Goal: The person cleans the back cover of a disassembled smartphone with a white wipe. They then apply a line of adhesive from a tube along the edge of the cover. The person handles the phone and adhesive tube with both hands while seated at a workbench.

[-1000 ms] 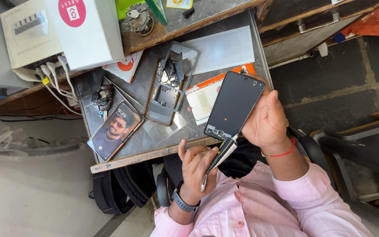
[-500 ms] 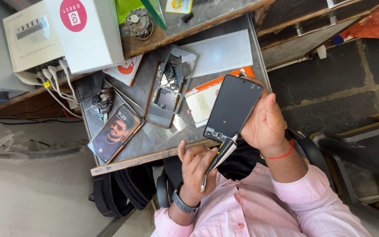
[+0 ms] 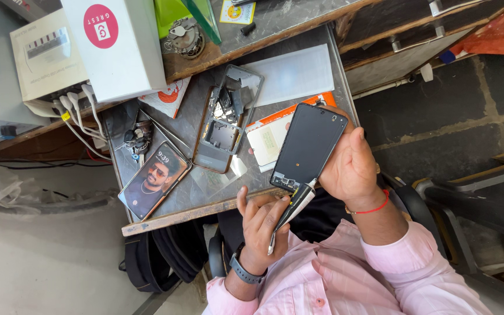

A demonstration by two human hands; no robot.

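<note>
My right hand point(image 3: 354, 166) grips a black phone display panel point(image 3: 309, 146) by its edge and holds it tilted above the front edge of the grey worktop point(image 3: 205, 189). My left hand point(image 3: 261, 224), with a dark watch on its wrist, holds a small white, black and yellow tube point(image 3: 290, 211). The tube's tip touches the panel's lower end, where bare circuitry shows. An opened phone frame point(image 3: 226, 119) with its inner parts exposed lies on the worktop just beyond the panel.
A lit phone point(image 3: 154, 179) lies at the worktop's left, beside keys point(image 3: 135, 137) and thin tweezers. A white box point(image 3: 115, 46) and a cabled power unit point(image 3: 45, 58) stand on the shelf behind. A clear sheet point(image 3: 293, 73) and an orange-white packet point(image 3: 269, 140) lie nearby. A black bag point(image 3: 153, 262) is underneath.
The panel and tube stay together in my hands with almost no movement; only the view has shifted slightly.
</note>
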